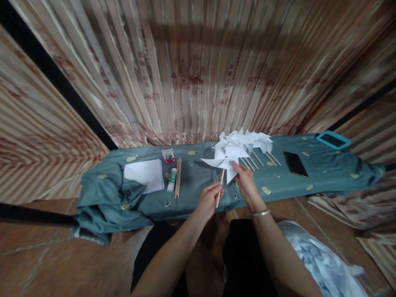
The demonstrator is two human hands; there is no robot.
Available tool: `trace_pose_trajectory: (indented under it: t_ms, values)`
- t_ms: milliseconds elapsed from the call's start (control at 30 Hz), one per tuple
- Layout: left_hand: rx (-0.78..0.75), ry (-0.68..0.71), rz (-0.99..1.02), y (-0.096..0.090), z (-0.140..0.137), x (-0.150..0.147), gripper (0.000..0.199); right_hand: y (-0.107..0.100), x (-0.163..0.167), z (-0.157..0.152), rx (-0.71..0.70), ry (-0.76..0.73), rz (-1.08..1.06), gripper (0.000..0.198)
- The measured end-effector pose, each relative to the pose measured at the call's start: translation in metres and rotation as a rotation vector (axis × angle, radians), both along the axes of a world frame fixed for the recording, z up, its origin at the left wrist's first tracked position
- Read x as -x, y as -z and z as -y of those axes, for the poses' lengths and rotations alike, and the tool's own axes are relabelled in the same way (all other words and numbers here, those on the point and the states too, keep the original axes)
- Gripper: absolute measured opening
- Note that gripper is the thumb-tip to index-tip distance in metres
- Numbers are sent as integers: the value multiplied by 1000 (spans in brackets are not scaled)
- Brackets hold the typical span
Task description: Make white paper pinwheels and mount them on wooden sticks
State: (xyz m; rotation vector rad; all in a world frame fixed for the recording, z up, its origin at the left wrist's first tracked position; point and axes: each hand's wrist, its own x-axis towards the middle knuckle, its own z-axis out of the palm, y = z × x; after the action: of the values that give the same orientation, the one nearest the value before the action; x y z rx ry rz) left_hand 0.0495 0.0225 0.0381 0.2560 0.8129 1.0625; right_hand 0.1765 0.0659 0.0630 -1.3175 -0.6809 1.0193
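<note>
A white paper pinwheel on a thin wooden stick is held up over the front part of the cloth-covered table. My left hand is closed round its stick, below the paper. At the pinwheel's lower right vane, my right hand pinches the paper between thumb and fingers. A small dark pin head shows at the pinwheel's centre. Just behind lie several more white pinwheels, overlapping, their sticks pointing toward me. Left of my hands are several loose wooden sticks, side by side, and a green and white glue stick.
A stack of white paper lies at the left, partly under a fold of the green tablecloth. Near it stands an open red box of pins. At right are a black phone and a blue-framed device. A plastic bag sits on the floor.
</note>
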Motion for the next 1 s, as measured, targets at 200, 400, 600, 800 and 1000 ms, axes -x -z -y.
trace_pose_trajectory:
  t_ms: [200, 400, 600, 800, 1000]
  values:
    - [-6, -2, 16, 2, -6, -3, 24, 26, -6, 42, -66, 108, 157, 39]
    - [-32, -32, 57, 2, -10, -7, 22, 29, 17, 76, -77, -170, 308, 25]
    - [-64, -41, 65, 4, -11, -12, 22, 32, 35, 74, -50, -214, 325, 20]
    - [-84, -53, 89, 2, -12, -11, 27, 37, 34, 66, -42, -185, 321, 16]
    - [-91, -53, 75, 2, -14, -9, 33, 38, 30, 54, -51, -189, 358, 18]
